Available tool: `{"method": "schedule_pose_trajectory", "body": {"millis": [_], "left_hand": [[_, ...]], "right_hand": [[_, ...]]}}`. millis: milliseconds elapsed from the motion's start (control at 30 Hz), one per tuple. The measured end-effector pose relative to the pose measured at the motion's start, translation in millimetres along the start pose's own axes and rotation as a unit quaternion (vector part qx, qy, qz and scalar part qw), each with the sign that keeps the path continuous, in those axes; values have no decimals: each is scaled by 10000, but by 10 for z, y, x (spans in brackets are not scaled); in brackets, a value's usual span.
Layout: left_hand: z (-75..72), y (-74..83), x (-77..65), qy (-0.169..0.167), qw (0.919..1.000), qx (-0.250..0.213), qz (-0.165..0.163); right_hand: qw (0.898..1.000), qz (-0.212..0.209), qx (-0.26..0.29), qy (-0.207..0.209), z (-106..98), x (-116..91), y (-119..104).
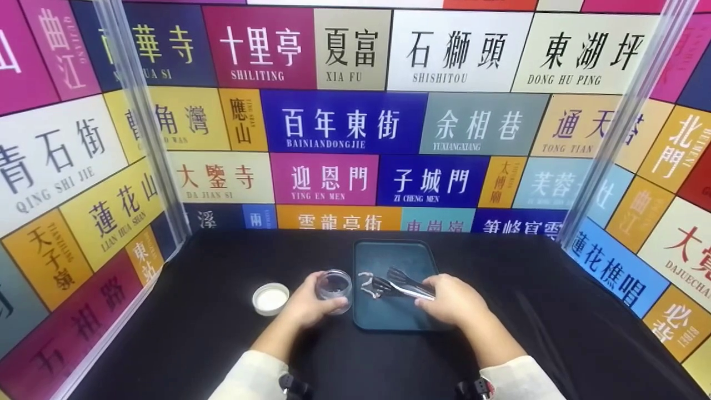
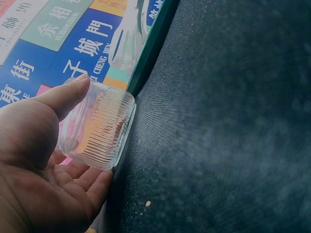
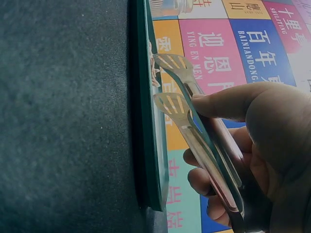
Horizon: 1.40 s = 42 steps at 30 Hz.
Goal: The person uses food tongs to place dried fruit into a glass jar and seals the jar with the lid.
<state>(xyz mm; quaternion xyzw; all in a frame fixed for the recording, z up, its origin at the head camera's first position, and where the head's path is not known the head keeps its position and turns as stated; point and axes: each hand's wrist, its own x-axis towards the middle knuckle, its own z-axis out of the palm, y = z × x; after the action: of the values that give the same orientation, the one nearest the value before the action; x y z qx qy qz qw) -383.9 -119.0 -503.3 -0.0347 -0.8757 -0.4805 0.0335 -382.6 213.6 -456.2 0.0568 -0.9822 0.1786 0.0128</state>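
Note:
My left hand (image 1: 309, 303) grips a clear ribbed jar (image 2: 99, 124) at the left edge of a dark green tray (image 1: 397, 322). The jar's mouth is uncovered; a small pale bit seems to lie inside it. In my right hand (image 1: 452, 300) are metal tongs (image 3: 204, 141) with slotted tips, pinched between thumb and fingers. The tips stand apart over the tray, close to some thin pale pieces (image 1: 366, 283) lying on it. What those pieces are I cannot tell. In the right wrist view, the pale pieces (image 3: 154, 65) show just beyond the tong tips.
A round white lid (image 1: 270, 299) lies on the black tablecloth (image 1: 222, 344) left of the jar. Behind the table stands a wall of coloured sign panels (image 1: 344, 122). Clear upright posts (image 1: 141, 111) rise at both back corners.

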Motion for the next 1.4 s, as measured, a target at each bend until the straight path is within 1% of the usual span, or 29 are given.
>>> {"method": "schedule_pose_trajectory", "body": {"millis": [233, 467, 600, 867, 1033, 1200, 1400], "left_hand": [[2, 9, -13, -23, 9999, -114, -25], [5, -5, -6, -13, 9999, -105, -29], [2, -7, -3, -18, 9999, -112, -54], [2, -4, -3, -43, 9999, -125, -93], [2, -4, 11, -21, 10000, -66, -27], [5, -7, 5, -22, 9999, -109, 8], [9, -9, 3, -19, 9999, -111, 68]], "right_hand": [[10000, -22, -43, -37, -4, -6, -16], [9996, 251, 82, -124, -3, -27, -20], [9995, 289, 80, -84, 9, -36, -26], [9999, 148, -39, 36, 45, -36, -43], [9998, 41, -146, 143, 55, -33, -45], [9991, -142, -280, 270, 69, -28, -35], [9987, -196, -301, 351, 77, -34, -40]]}}
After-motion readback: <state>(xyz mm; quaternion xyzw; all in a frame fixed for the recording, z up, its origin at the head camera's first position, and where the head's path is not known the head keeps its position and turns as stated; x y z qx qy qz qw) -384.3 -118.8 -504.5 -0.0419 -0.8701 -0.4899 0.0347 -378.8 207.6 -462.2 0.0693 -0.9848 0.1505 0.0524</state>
